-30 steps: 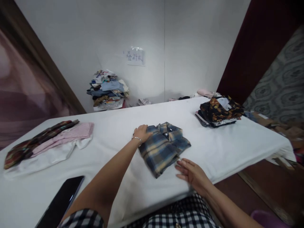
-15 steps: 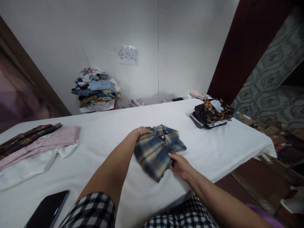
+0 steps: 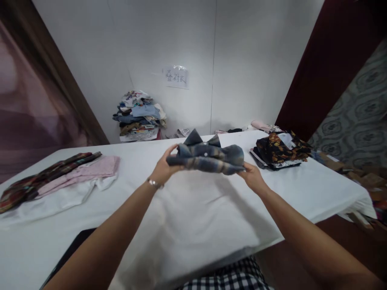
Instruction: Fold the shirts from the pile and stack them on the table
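A folded blue, grey and tan plaid shirt (image 3: 208, 157) is held up above the white-covered table (image 3: 199, 209), collar pointing up and away from me. My left hand (image 3: 165, 163) grips its left end between thumb and fingers, a silvery bracelet on that wrist. At the shirt's right end my right hand (image 3: 252, 175) pinches the lower corner; some of its fingers are hidden beneath the cloth.
To the right lies a stack of folded shirts (image 3: 279, 149), a dark floral one uppermost. Plaid, pink and white garments (image 3: 81, 173) are spread at the left. A tall clothes pile (image 3: 140, 117) stands against the wall behind the table. A dark phone (image 3: 72, 249) is partly covered by my left arm.
The plaid shirt has been lifted off the table and tipped so its edge faces me. My left hand has shifted from its top to its left end. The view has also turned slightly.
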`<action>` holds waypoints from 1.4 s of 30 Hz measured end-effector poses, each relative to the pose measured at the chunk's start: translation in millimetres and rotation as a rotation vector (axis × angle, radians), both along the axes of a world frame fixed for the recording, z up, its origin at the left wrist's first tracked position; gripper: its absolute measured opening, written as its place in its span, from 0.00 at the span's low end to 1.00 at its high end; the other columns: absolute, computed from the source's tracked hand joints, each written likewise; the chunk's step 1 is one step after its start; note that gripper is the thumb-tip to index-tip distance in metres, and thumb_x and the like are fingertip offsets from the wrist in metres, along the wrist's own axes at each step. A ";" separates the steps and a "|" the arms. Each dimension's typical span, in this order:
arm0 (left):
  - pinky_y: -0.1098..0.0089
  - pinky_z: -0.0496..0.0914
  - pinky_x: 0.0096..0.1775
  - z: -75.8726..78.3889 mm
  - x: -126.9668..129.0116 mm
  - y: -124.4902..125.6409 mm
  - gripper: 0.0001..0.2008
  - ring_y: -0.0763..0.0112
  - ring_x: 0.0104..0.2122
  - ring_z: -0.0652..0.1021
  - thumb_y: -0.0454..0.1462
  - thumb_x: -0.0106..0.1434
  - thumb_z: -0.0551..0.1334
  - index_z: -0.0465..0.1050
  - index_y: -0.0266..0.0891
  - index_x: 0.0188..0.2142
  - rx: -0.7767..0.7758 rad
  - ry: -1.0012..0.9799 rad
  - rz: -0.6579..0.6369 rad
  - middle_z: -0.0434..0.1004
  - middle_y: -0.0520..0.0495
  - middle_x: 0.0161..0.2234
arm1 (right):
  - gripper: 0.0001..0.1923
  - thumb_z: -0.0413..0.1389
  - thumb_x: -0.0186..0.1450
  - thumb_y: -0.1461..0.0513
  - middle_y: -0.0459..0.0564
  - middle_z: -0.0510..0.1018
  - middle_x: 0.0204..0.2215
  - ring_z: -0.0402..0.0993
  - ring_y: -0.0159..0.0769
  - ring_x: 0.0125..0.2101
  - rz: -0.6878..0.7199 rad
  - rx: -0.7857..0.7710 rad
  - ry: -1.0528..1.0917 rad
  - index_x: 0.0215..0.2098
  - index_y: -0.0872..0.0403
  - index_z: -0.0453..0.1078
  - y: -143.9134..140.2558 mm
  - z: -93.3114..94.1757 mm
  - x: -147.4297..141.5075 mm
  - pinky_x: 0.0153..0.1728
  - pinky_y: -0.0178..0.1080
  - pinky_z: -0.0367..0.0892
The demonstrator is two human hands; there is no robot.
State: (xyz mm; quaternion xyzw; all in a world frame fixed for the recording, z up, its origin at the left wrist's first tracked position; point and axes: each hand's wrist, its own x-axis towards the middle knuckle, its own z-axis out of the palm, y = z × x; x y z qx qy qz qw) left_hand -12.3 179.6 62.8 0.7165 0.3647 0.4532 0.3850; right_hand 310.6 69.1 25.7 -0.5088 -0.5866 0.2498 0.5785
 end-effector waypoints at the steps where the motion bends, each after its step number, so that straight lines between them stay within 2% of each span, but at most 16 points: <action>1: 0.58 0.71 0.49 -17.5 -8.4 -21.9 0.45 0.59 0.43 0.78 0.39 0.48 0.69 0.54 0.41 0.64 -0.020 0.068 -0.048 0.78 0.43 0.46 | 0.11 0.60 0.57 0.57 0.48 0.81 0.40 0.73 0.42 0.43 0.035 -0.015 -0.077 0.36 0.51 0.78 -11.3 -14.3 0.3 0.49 0.45 0.66; 5: 0.55 0.68 0.54 -88.4 -36.8 -103.1 0.43 0.55 0.51 0.75 0.36 0.49 0.66 0.55 0.42 0.64 -0.100 0.298 -0.143 0.74 0.41 0.53 | 0.11 0.54 0.62 0.60 0.49 0.79 0.46 0.72 0.42 0.48 0.250 -0.153 -0.277 0.35 0.49 0.79 -68.6 -71.4 -3.2 0.52 0.45 0.66; 6: 0.55 0.66 0.56 -99.1 -41.6 -117.0 0.44 0.53 0.53 0.74 0.35 0.48 0.67 0.54 0.42 0.65 -0.138 0.318 -0.146 0.71 0.40 0.55 | 0.12 0.53 0.63 0.61 0.49 0.78 0.48 0.71 0.42 0.51 0.279 -0.181 -0.295 0.37 0.48 0.80 -81.2 -79.6 -3.4 0.53 0.45 0.65; 8: 0.54 0.65 0.58 -108.5 -47.1 -132.9 0.48 0.52 0.56 0.71 0.37 0.49 0.68 0.48 0.41 0.67 -0.246 0.286 -0.156 0.69 0.38 0.58 | 0.14 0.53 0.61 0.63 0.48 0.75 0.53 0.68 0.43 0.55 0.296 -0.214 -0.299 0.40 0.47 0.79 -99.0 -85.4 -2.5 0.56 0.46 0.62; 11: 0.56 0.69 0.53 -102.5 -42.0 -130.8 0.50 0.55 0.51 0.76 0.44 0.54 0.66 0.40 0.36 0.68 -0.473 0.138 -0.114 0.76 0.38 0.49 | 0.20 0.56 0.59 0.62 0.47 0.72 0.56 0.66 0.45 0.57 0.312 -0.312 -0.215 0.49 0.47 0.76 -105.1 -76.1 -0.5 0.59 0.48 0.59; 14: 0.60 0.73 0.47 -89.4 -22.0 -116.0 0.40 0.58 0.43 0.79 0.48 0.58 0.63 0.51 0.34 0.65 -0.622 0.065 0.142 0.81 0.42 0.39 | 0.24 0.56 0.61 0.55 0.50 0.75 0.53 0.70 0.46 0.53 0.188 -0.461 -0.104 0.55 0.50 0.71 -91.5 -62.0 -5.0 0.56 0.49 0.63; 16: 0.63 0.73 0.45 -81.0 -6.1 -109.6 0.34 0.59 0.42 0.79 0.46 0.58 0.64 0.60 0.33 0.60 -0.594 0.082 0.299 0.81 0.42 0.37 | 0.24 0.56 0.60 0.52 0.50 0.79 0.48 0.73 0.45 0.48 0.065 -0.481 -0.092 0.53 0.51 0.72 -78.2 -56.2 -12.2 0.51 0.47 0.67; 18: 0.63 0.73 0.43 -74.0 5.8 -109.1 0.32 0.61 0.40 0.79 0.44 0.56 0.65 0.63 0.33 0.58 -0.499 0.094 0.367 0.80 0.44 0.34 | 0.21 0.57 0.58 0.51 0.50 0.81 0.42 0.75 0.43 0.42 0.012 -0.447 -0.081 0.46 0.52 0.75 -67.7 -55.0 -19.2 0.46 0.45 0.69; 21: 0.65 0.72 0.38 -70.1 9.4 -115.9 0.35 0.64 0.33 0.79 0.44 0.55 0.64 0.60 0.36 0.61 -0.388 0.053 0.337 0.78 0.50 0.29 | 0.19 0.57 0.57 0.50 0.49 0.81 0.33 0.75 0.39 0.33 -0.014 -0.416 0.000 0.37 0.54 0.75 -65.8 -62.6 -21.9 0.36 0.39 0.70; 23: 0.66 0.71 0.35 -74.8 3.3 -120.4 0.37 0.65 0.30 0.78 0.45 0.54 0.64 0.60 0.37 0.61 -0.384 0.073 0.303 0.77 0.52 0.27 | 0.18 0.56 0.57 0.49 0.47 0.79 0.28 0.72 0.36 0.28 -0.045 -0.435 -0.009 0.35 0.54 0.74 -72.6 -72.8 -17.9 0.30 0.37 0.67; 27: 0.67 0.69 0.33 -93.8 -13.1 -122.5 0.38 0.64 0.28 0.77 0.46 0.51 0.64 0.61 0.33 0.59 -0.463 0.251 0.318 0.75 0.52 0.24 | 0.14 0.53 0.60 0.51 0.45 0.75 0.22 0.68 0.35 0.24 -0.120 -0.504 -0.307 0.33 0.52 0.72 -87.4 -92.4 -8.2 0.26 0.35 0.60; 30: 0.66 0.68 0.34 -101.1 -19.0 -122.9 0.40 0.63 0.30 0.77 0.51 0.55 0.60 0.58 0.31 0.61 -0.415 0.373 0.374 0.75 0.51 0.26 | 0.14 0.49 0.63 0.51 0.45 0.74 0.22 0.68 0.36 0.25 -0.157 -0.510 -0.517 0.31 0.51 0.70 -89.5 -93.4 -6.7 0.28 0.36 0.58; 33: 0.63 0.69 0.39 -101.3 -20.5 -123.3 0.38 0.60 0.37 0.78 0.54 0.59 0.56 0.58 0.31 0.61 -0.353 0.485 0.459 0.78 0.41 0.40 | 0.18 0.49 0.64 0.50 0.49 0.77 0.30 0.70 0.37 0.29 -0.205 -0.513 -0.561 0.41 0.52 0.72 -84.7 -82.8 -8.6 0.31 0.37 0.60; 36: 0.61 0.69 0.44 -101.8 -20.1 -118.7 0.37 0.55 0.44 0.77 0.53 0.58 0.58 0.58 0.33 0.61 -0.325 0.607 0.486 0.74 0.35 0.51 | 0.32 0.50 0.63 0.47 0.52 0.78 0.36 0.73 0.40 0.32 -0.219 -0.563 -0.506 0.60 0.54 0.61 -75.6 -72.1 -13.6 0.33 0.39 0.63; 39: 0.60 0.69 0.45 -103.5 -15.9 -109.6 0.35 0.52 0.46 0.77 0.49 0.55 0.63 0.62 0.33 0.58 -0.380 0.582 0.435 0.76 0.34 0.48 | 0.38 0.54 0.61 0.49 0.52 0.78 0.36 0.74 0.43 0.34 -0.181 -0.580 -0.458 0.66 0.53 0.54 -64.4 -71.8 -22.0 0.35 0.41 0.64; 42: 0.62 0.72 0.41 -102.9 -8.2 -103.8 0.28 0.54 0.42 0.79 0.45 0.51 0.67 0.69 0.35 0.49 -0.510 0.366 0.357 0.80 0.38 0.41 | 0.38 0.58 0.57 0.55 0.50 0.77 0.38 0.74 0.42 0.37 -0.154 -0.522 -0.273 0.64 0.51 0.55 -54.3 -80.8 -30.0 0.40 0.42 0.66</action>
